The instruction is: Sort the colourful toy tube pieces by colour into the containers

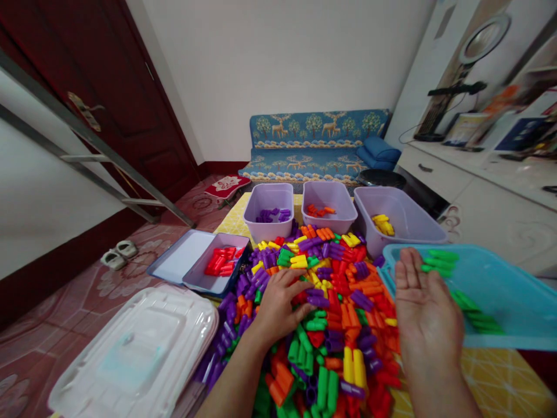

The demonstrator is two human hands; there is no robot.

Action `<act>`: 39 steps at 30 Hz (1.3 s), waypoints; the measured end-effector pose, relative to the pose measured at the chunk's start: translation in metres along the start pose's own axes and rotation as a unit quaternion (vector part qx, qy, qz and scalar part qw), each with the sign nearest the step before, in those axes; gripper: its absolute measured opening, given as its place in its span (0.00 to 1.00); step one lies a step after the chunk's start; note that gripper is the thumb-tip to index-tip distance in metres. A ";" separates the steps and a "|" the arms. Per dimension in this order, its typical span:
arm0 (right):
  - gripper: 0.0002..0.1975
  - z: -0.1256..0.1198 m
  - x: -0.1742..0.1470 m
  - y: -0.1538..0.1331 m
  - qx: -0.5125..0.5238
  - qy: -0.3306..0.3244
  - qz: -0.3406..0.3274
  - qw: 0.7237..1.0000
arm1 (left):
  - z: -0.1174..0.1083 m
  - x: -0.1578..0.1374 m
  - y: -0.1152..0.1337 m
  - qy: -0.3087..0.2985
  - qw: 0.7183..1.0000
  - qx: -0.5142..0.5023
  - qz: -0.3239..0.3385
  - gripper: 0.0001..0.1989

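Observation:
My left hand (pixel 281 299) lies over a heap of colourful plastic pieces (pixel 333 334), fingers spread and slightly bent. A purple piece (pixel 317 298) lies by its thumb and index finger; I cannot see a grip on it. At the near left corner of the blue bin (pixel 500 273), my right hand (pixel 429 313) is held palm up with its fingers stretched out and nothing in it. Several green pieces (pixel 441 261) are inside that bin, beside the fingertips. The heap mixes red, orange, yellow, green and purple pieces, shaped like short paired tubes.
Behind the heap stand lilac bins with purple (pixel 268 232), orange (pixel 328 223) and yellow pieces (pixel 383 224). An open case (pixel 217 284) with red pieces and white lids (pixel 139 348) are at left. Beyond are a ladder (pixel 91 157), a stool (pixel 227 184) and a sofa (pixel 304 159).

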State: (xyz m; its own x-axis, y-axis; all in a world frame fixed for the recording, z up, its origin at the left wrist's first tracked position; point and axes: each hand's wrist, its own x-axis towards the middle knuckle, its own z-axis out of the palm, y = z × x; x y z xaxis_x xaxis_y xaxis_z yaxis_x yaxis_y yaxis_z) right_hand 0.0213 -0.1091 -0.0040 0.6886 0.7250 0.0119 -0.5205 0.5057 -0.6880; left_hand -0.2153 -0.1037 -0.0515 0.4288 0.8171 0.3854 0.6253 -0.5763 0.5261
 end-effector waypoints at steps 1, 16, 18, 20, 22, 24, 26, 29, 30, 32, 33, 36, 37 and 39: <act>0.02 0.000 0.000 0.000 -0.002 0.004 0.000 1.000 | 0.000 0.000 0.000 0.002 1.000 -0.005 0.001 0.17; 0.19 0.002 -0.039 0.037 -0.479 -0.410 0.052 0.774 | 0.003 0.001 -0.003 0.081 0.988 -0.128 -0.025 0.12; 0.20 0.002 -0.042 0.043 -0.521 -0.418 0.020 0.744 | 0.002 0.001 -0.003 0.085 0.986 -0.141 -0.025 0.13; 0.20 0.001 -0.043 0.046 -0.534 -0.418 0.024 0.735 | 0.002 0.000 -0.003 0.086 0.984 -0.155 -0.025 0.11; 0.17 0.000 -0.043 0.048 -0.533 -0.424 0.031 0.732 | 0.002 -0.001 -0.003 0.081 0.982 -0.170 -0.029 0.09; 0.14 0.000 -0.045 0.049 -0.532 -0.430 0.030 0.729 | 0.002 -0.001 -0.003 0.075 0.979 -0.189 -0.025 0.07; 0.13 0.000 -0.046 0.050 -0.529 -0.428 0.043 0.731 | 0.002 -0.002 -0.003 0.078 0.976 -0.204 -0.009 0.07; 0.13 0.000 -0.047 0.052 -0.488 -0.411 0.064 0.767 | 0.001 -0.001 -0.001 0.094 0.976 -0.197 0.006 0.11; 0.14 0.000 -0.046 0.053 -0.467 -0.404 0.063 0.784 | 0.000 -0.001 -0.001 0.105 0.978 -0.182 0.001 0.12; 0.17 -0.002 -0.045 0.055 -0.439 -0.395 0.065 0.804 | -0.001 -0.001 -0.003 0.156 0.979 -0.128 -0.025 0.13; 0.17 -0.002 -0.044 0.056 -0.437 -0.394 0.070 0.806 | -0.003 0.000 -0.005 0.193 0.976 -0.091 -0.045 0.13; 0.17 -0.006 -0.042 0.058 -0.444 -0.402 0.078 0.797 | -0.006 0.002 -0.019 0.271 0.955 0.029 -0.115 0.20; 0.17 -0.007 -0.041 0.058 -0.445 -0.404 0.078 0.795 | -0.007 0.002 -0.024 0.271 0.951 0.057 -0.136 0.24; 0.17 -0.009 -0.041 0.059 -0.447 -0.407 0.077 0.793 | -0.008 0.002 -0.034 0.235 0.954 0.087 -0.167 0.27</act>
State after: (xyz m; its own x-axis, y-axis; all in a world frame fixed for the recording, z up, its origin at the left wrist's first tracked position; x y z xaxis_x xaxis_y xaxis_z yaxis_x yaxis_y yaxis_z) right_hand -0.0333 -0.1126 -0.0518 -0.0920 0.9915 0.0919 0.2490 0.1123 -0.9620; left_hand -0.2410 -0.0821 -0.0623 -0.1270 0.8334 0.5379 0.7917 -0.2415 0.5611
